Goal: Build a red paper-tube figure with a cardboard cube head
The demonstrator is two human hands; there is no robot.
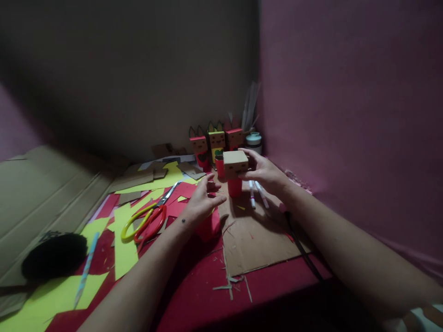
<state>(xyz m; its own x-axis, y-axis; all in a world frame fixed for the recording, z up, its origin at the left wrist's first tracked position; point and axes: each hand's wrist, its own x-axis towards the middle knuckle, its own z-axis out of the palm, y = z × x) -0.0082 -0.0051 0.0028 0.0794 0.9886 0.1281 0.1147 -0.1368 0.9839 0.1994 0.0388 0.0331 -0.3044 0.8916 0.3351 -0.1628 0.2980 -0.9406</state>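
From the head camera, the right hand (265,173) has its fingers closed on the side of a small brown cardboard cube (236,163), which sits on top of a short red paper tube (235,186) — the tube stands upright on a flat brown cardboard sheet (256,235) spread over the red tabletop (194,295). The left hand (202,203) hovers just left of the tube with fingers loosely spread and closed on nothing; a red piece lies under its palm, though what it is cannot be told.

Judging by the three finished cardboard cat figures with pointed ears and drawn faces (216,140) lined up against the back wall, this fourth figure looks about half made: head block and body tube are together, but the cube shows no face, ears or coloured paper yet. Whether the cube is already fixed to the tube cannot be told.

Room is tight on the right — the pink wall (346,115) runs close alongside the right forearm, and two white marker pens (256,193) lie just beside the tube. The finished figures and a white lidded jar (254,139) stand near behind it. To the left there is more open space, though yellow-and-red-handled scissors (147,221) lie there among loose yellow and red paper offcuts (124,249), and thin cardboard slivers litter the sheet's near edge.
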